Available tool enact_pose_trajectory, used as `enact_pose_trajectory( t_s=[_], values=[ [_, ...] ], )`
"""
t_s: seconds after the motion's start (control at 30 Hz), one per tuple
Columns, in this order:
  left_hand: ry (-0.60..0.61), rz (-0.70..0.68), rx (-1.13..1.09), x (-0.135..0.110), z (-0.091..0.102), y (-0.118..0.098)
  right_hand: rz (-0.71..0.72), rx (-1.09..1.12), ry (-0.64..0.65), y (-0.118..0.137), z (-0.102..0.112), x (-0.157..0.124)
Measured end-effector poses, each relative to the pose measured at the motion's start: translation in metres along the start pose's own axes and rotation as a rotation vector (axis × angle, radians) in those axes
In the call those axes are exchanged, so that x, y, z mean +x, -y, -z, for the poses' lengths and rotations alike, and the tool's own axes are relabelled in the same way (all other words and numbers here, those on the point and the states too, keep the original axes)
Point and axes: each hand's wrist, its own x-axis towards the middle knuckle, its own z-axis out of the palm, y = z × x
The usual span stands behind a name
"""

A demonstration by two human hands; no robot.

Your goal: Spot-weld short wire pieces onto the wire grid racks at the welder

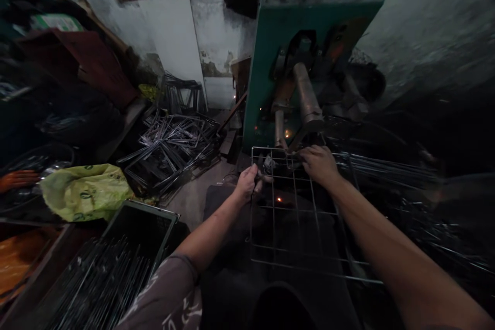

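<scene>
A wire grid rack (296, 193) hangs over my lap, its far edge at the electrodes of a green spot welding machine (263, 62). My left hand (247, 183) is closed around the rack's left side wire. At the far edge, my right hand (317, 164) has its fingers curled down on the wires, just right of the lower electrode; its fingertips are partly hidden. The thick upper electrode arm (307, 93) slants down close to that hand. Orange sparks glow by the electrodes and below the grid.
Bent wire frames (174, 144) lie heaped on the floor at left. A dark crate (170, 216) with many metal rods (104, 278) stands at lower left, beside a yellow-green sack (87, 191). Another person's hand (17, 180) shows at the left edge. More wires (386, 167) lie at right.
</scene>
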Motion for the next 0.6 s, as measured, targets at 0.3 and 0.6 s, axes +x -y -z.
enact_pose_trajectory(
  t_s=[0.3,0.6],
  values=[
    [-0.019,-0.007,-0.014,0.005,-0.002,0.003,-0.039,-0.025,-0.006,-0.003,-0.007,0.002],
    [-0.011,0.005,-0.03,-0.006,0.002,-0.001,-0.526,0.039,-0.288,-0.037,0.003,-0.057]
  ],
)
